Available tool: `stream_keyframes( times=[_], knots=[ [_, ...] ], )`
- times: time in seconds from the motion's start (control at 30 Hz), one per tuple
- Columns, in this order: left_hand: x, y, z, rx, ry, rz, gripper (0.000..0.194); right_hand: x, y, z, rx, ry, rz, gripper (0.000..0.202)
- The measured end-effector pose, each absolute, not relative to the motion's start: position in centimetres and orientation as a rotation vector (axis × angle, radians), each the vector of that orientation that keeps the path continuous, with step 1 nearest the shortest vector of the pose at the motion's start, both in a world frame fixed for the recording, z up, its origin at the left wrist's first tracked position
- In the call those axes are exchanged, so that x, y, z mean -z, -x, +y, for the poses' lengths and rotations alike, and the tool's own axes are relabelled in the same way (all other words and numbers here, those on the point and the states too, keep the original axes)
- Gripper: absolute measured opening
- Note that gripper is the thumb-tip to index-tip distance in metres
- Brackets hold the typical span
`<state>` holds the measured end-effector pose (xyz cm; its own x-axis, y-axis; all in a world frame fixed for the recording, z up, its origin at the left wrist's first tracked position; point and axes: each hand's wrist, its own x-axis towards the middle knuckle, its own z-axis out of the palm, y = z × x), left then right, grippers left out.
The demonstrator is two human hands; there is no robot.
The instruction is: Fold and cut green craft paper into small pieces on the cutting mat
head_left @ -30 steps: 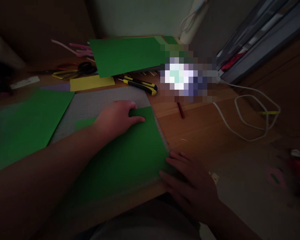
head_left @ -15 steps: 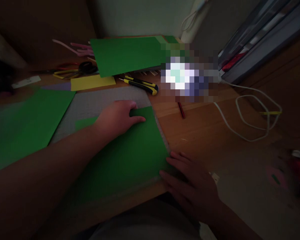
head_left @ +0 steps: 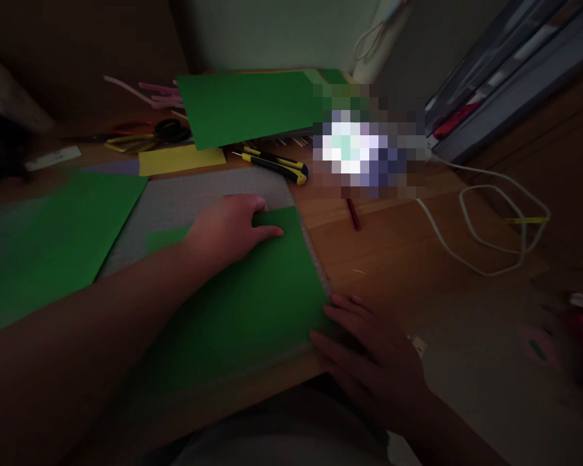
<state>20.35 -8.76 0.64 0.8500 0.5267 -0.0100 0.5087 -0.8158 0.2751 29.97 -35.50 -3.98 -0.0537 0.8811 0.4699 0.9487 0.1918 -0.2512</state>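
A green sheet of paper or card (head_left: 252,304) lies on a grey cutting mat (head_left: 175,194) in front of me. My left hand (head_left: 228,226) rests across its far edge, the thumb stretched out on the sheet and apart from the index finger; its other fingers are mostly hidden. At the near right corner, my right hand (head_left: 369,349) has its fingers spread, the tips touching or just beside the sheet's edge. Another green sheet (head_left: 72,226) lies to the left, partly covered by my left forearm.
Two yellow-black utility knives (head_left: 276,165) lie behind the mat beside a yellow paper strip (head_left: 182,160). Scissors (head_left: 170,131) and a raised green sheet (head_left: 252,107) are farther back. A dark red stick (head_left: 353,213) and a white cable (head_left: 442,239) lie on the right.
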Motion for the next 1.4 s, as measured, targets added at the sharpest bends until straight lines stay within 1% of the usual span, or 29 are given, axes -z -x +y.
stream_keyframes(
  times=[0.3,1.03,1.27,1.4],
  knots=[
    [-0.18,-20.50,-8.61,-0.120,-2.760,0.822,0.037,3.96,-29.94,-35.43,0.159,1.703,-1.944,0.028],
    [-0.42,-20.40,-8.76,-0.081,-2.740,0.847,0.042,3.96,-29.87,-35.46,0.169,1.707,-1.930,0.027],
    [-0.38,-20.51,-8.61,-0.081,-2.765,0.821,0.041,3.90,-29.89,-35.43,0.174,1.707,-1.924,0.029],
    [-0.33,-20.48,-8.58,-0.083,-2.775,0.810,0.042,3.80,-29.81,-35.20,0.196,1.692,-1.912,0.025]
  ],
)
